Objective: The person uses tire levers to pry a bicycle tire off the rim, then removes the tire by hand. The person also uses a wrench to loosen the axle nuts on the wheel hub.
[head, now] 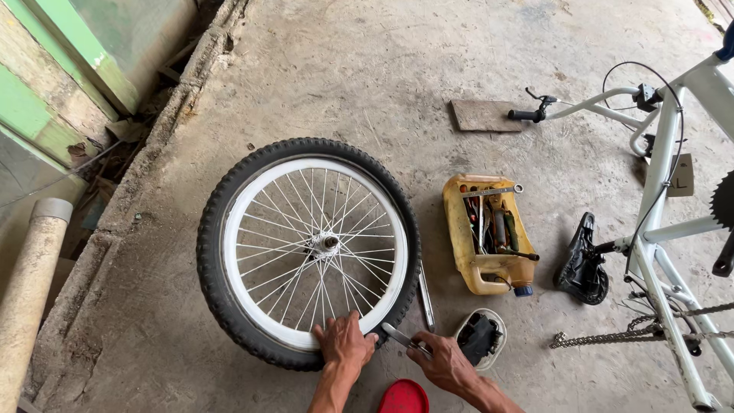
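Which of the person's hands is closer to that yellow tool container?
Right. The right hand, holding a metal lever, is below the yellow container; the left hand rests farther away on the wheel's white rim.

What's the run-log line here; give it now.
left hand pressing wheel rim | right hand holding metal lever at tyre | toolbox nearby

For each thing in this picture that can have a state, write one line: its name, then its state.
bicycle wheel: flat on the floor, tyre on.
left hand: pressing on the rim.
right hand: gripping a metal lever, tip at the tyre.
yellow jug: on its side, cut open, full of tools.
white bicycle frame: upside down.
chain: hanging slack.
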